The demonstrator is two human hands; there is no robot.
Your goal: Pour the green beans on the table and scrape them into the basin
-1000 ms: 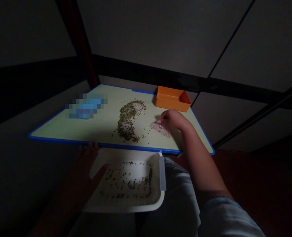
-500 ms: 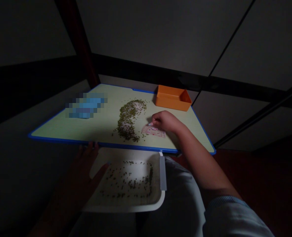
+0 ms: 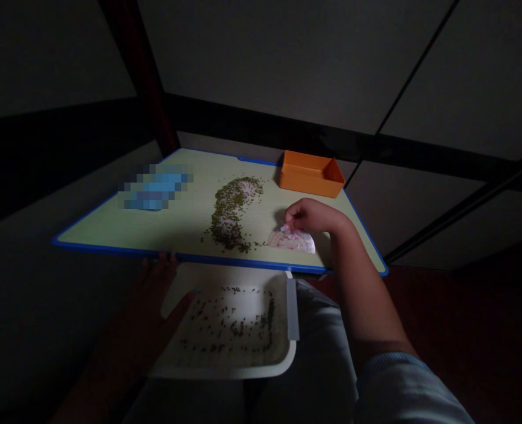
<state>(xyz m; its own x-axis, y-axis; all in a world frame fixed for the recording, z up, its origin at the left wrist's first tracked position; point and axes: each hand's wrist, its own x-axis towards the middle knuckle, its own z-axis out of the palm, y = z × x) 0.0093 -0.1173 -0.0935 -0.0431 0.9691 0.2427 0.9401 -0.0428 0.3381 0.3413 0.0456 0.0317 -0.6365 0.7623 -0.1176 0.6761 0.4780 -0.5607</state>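
Note:
My right hand (image 3: 313, 216) pinches the curved edge of a clear protractor (image 3: 298, 242) with pink markings. The protractor is at the tabletop, its straight side towards me. To its left, a curved heap of small green beans (image 3: 229, 209) mixed with whitish grains lies on the pale tabletop (image 3: 185, 227). Below the table's near edge is a white plastic tub (image 3: 243, 372) with scattered green beans (image 3: 238, 327) on its bottom. My left hand (image 3: 155, 300), in shadow, grips the tub's left side, thumb over the rim and fingers by the table edge.
An orange open box (image 3: 307, 182) stands at the table's back right. A blurred blue object (image 3: 157, 188) lies at the left. The table has a raised blue border (image 3: 123, 250). Dark panelled walls (image 3: 261, 65) close in behind. My legs (image 3: 326, 335) are beneath the tub.
My right hand has moved right and slightly towards me with the protractor, away from the bean heap. A few beans now trail between heap and protractor. My left hand and the tub have stayed put.

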